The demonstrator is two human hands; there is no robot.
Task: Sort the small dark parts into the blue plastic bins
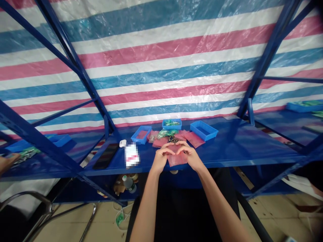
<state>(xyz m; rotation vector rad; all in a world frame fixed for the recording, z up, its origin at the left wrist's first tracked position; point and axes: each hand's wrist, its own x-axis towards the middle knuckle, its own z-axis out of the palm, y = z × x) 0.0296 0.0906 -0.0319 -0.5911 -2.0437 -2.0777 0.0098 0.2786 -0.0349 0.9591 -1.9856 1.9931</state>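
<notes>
Both hands meet at the front edge of the blue table, fingers bent around a pink, see-through plastic bag (177, 160). My left hand (163, 156) pinches the bag's left side, and my right hand (191, 154) grips its right side. Just beyond the fingertips lies a small heap of dark and gold-coloured pieces (172, 139), too small to name. More pink bags (194, 138) are spread to the right of the heap. Green-and-clear plastic packets (164, 133) rest behind it, in front of a blue bin (172, 127) with similar packets inside.
A blue bin (141, 134) with pink material stands at the left, another blue bin (204, 130) at the right. A dark phone (106, 156), a white case (122, 143) and a blurred-out packet (132, 155) lie left. Blue metal posts (92, 84) frame the table. Another person's hand (8, 163) shows far left.
</notes>
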